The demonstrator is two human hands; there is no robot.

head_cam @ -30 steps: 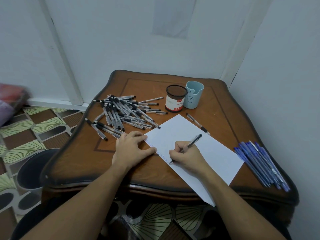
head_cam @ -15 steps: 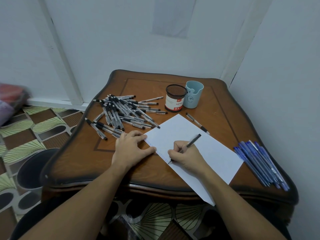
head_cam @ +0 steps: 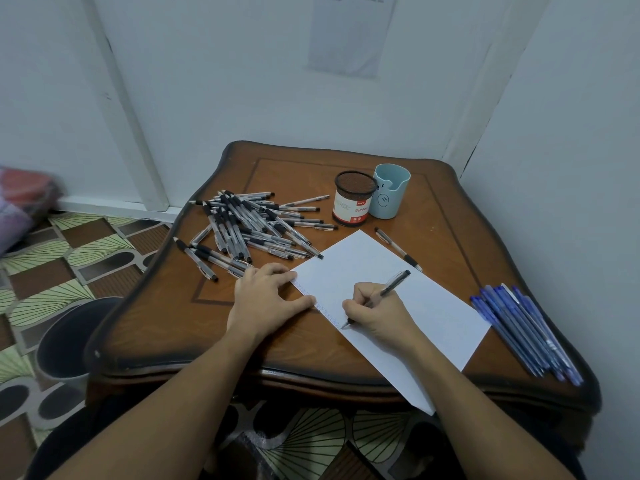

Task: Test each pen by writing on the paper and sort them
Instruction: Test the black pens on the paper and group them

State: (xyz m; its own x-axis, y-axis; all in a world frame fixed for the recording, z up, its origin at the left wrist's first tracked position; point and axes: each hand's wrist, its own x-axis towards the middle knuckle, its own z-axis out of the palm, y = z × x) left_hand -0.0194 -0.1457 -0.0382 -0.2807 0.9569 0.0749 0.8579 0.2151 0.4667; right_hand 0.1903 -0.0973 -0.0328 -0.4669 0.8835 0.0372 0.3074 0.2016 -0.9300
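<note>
A white sheet of paper point(head_cam: 408, 306) lies slanted on the brown wooden table point(head_cam: 173, 327). My right hand point(head_cam: 377, 311) grips a black pen point(head_cam: 391, 284) with its tip on the paper's left edge, beside a row of small marks. My left hand point(head_cam: 265, 299) rests flat on the table, fingers and thumb touching the paper's edge. A heap of several black-grip pens point(head_cam: 249, 228) lies at the back left. Several blue pens point(head_cam: 526, 330) lie together at the right edge. One lone black pen point(head_cam: 398, 249) lies just behind the paper.
A black mesh pen holder with a red-and-white label point(head_cam: 355, 199) and a light blue cup point(head_cam: 391, 194) stand at the back of the table. A dark bin point(head_cam: 65, 337) stands on the patterned floor to the left. White walls close in behind and to the right.
The pen tip has crept slightly down the paper's left edge, along the row of marks. My left hand has stayed in place.
</note>
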